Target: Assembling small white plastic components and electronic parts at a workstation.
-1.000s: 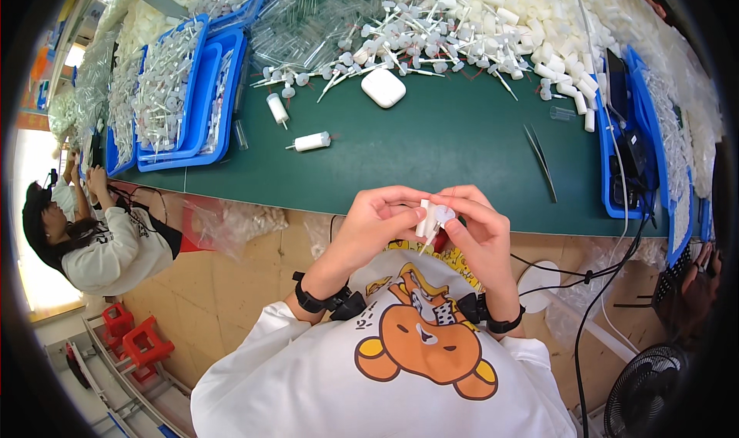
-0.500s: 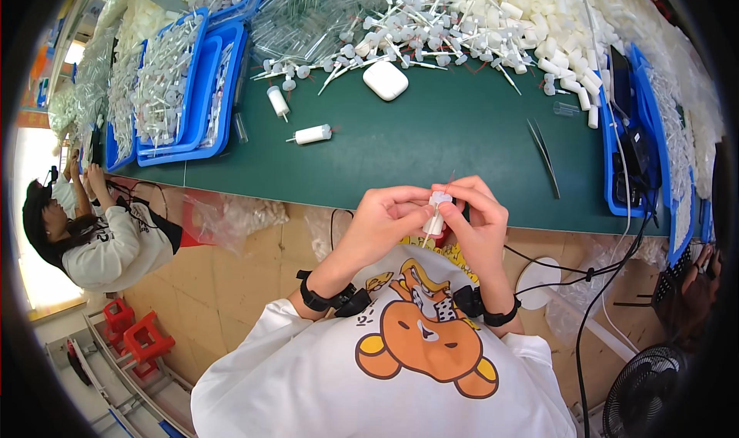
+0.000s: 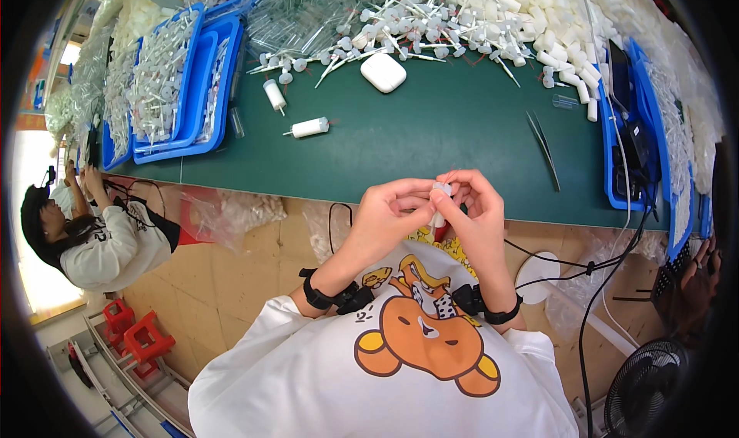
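Just past the table's near edge, I hold a small white cylinder [image 3: 439,219] with a translucent cap and a fine red wire at its top. My left hand [image 3: 385,215] pinches it from the left between thumb and fingers. From the right, my right hand [image 3: 479,207] is closed at the cap, its thumb laid across the front. My fingers cover much of the piece. Two similar white cylinders with thin stems, one lying [image 3: 310,127] and one slanted [image 3: 274,95], rest on the green table [image 3: 431,142] to the left.
Stemmed capped parts [image 3: 423,26] and white foam-like cylinders [image 3: 566,57] are heaped at the back. A rounded white case [image 3: 383,72] lies before them, tweezers [image 3: 543,152] at right. Blue trays [image 3: 219,134] stand left, a blue bin [image 3: 616,195] right. Another person [image 3: 115,242] works at far left.
My right thumb and fingers have shifted over the cap and hide more of it. The held cylinder now stands more upright, and its thin stem no longer shows clearly.
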A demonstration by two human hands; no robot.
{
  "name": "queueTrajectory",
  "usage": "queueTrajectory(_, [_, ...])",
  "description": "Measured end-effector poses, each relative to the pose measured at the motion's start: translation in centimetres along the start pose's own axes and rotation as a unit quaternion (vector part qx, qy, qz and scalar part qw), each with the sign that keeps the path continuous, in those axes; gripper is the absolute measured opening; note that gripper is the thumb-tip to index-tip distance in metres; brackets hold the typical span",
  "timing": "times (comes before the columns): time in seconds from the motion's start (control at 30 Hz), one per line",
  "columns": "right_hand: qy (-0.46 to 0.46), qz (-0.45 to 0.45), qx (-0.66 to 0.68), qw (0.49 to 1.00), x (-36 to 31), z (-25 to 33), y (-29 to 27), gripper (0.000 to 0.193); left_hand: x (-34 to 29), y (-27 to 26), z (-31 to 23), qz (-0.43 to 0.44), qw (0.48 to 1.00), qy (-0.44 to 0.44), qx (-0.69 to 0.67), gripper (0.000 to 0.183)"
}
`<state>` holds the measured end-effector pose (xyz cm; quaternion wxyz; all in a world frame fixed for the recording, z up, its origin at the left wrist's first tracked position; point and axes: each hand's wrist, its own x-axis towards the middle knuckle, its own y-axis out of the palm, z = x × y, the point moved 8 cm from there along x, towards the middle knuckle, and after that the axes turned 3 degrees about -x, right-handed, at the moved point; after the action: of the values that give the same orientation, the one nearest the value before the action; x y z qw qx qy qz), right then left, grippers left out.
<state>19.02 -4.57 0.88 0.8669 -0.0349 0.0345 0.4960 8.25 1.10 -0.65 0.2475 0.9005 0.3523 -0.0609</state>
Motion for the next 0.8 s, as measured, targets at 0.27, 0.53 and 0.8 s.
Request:
queueTrajectory(0.27, [0.137, 0.110, 0.205, 0.963, 0.0, -0.1, 1.2, 0.012, -0.3, 0.1, -1.6, 0.020, 0.999, 0.027, -0.036, 0.016])
queueTrajectory(0.53, [0.012, 0.094, 0.099, 0.990, 0.2, 1.0, 0.5, 0.012, -0.3, -0.2, -1.7, -0.006, 0.999, 0.036, -0.016, 0.017])
queueTrajectory(0.8, [-0.029, 0.095, 0.049, 0.994, 0.1, 0.1, 0.0, 0.020, -0.4, 0.1, -2.1, 0.019, 0.998, 0.053, 0.021, 0.020])
